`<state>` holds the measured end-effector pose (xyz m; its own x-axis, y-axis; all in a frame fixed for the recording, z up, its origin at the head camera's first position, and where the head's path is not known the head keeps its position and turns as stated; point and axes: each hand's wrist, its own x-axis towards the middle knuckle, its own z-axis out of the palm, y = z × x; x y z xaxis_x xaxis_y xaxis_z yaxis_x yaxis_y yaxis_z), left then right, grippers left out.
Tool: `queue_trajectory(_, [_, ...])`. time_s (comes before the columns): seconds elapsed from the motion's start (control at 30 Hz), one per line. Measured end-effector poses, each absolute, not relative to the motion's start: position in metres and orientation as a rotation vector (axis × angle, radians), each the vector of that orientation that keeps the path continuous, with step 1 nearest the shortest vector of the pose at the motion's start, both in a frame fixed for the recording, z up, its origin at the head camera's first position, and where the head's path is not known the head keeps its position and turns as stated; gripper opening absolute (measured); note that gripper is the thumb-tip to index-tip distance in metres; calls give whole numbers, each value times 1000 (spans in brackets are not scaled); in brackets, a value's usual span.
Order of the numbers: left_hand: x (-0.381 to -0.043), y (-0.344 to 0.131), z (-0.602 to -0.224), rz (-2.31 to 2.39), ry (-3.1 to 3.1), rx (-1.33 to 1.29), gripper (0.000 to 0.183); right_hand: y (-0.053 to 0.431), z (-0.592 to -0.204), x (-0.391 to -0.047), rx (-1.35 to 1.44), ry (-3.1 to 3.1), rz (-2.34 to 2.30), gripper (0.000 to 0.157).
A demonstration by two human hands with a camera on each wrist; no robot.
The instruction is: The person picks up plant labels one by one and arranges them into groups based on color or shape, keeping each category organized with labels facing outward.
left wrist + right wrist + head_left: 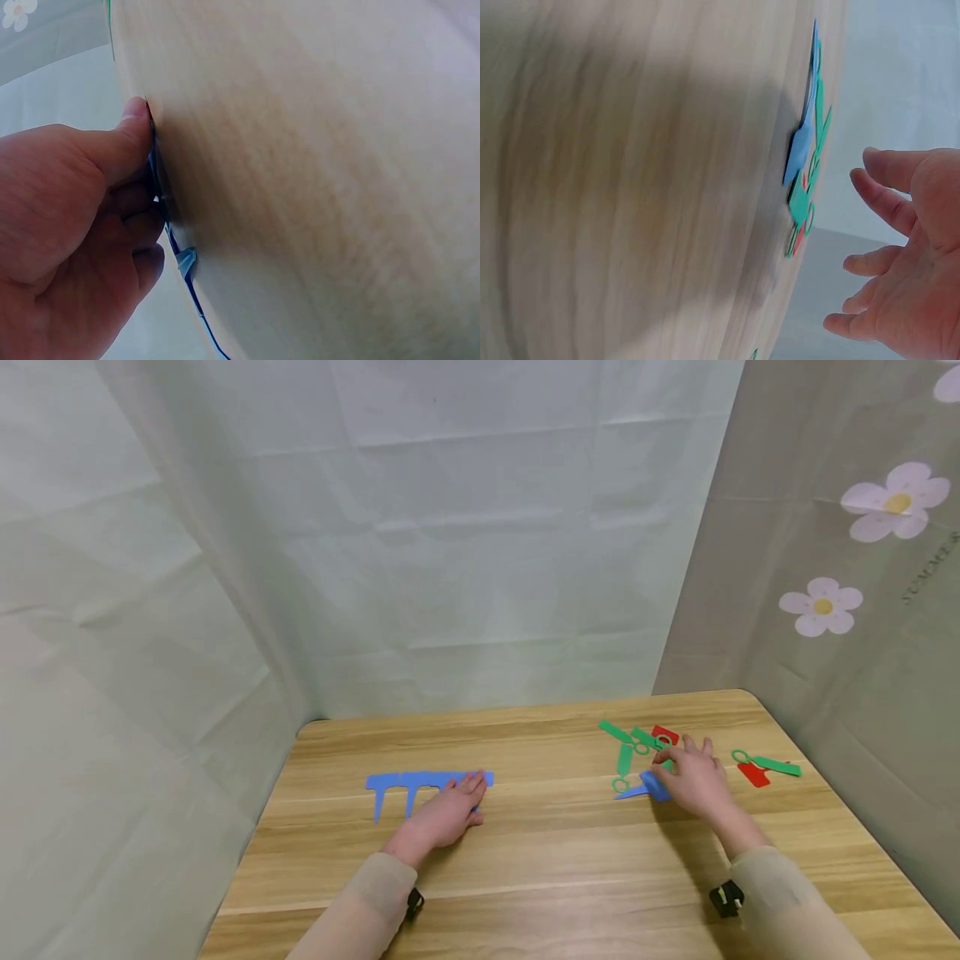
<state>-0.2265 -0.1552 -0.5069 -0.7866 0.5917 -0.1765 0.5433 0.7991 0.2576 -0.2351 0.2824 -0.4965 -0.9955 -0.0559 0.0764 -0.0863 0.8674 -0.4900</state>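
Several blue T-shaped plant labels (382, 781) lie side by side in a row on the left part of the table. Over the right end of that row rests my left hand (450, 814), its fingers straight and covering part of the labels. On the right, my right hand (697, 781) hovers above a loose blue T-shaped label (655, 787), thumb and index finger close together. In the right wrist view its fingers are apart from the table, with nothing between them, and the blue label (800, 150) lies below.
Green strips with ring ends (625, 760) and a red piece (664, 735) lie scattered behind the loose blue label. Farther right, another green ringed strip (776, 766) overlaps a red piece (753, 774). Cloth (480, 568) hangs behind the wooden table (525, 877).
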Motion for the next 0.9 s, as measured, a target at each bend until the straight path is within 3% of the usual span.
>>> queue_trajectory(0.27, [-228, -156, -508, 274, 2750, 890, 64, 295, -502, -232, 184, -3037, 763, 23])
queue_trajectory(0.9, [-228, -154, -510, 264, 2747, 873, 64, 300, -508, -232, 349, -3119, 556, 55])
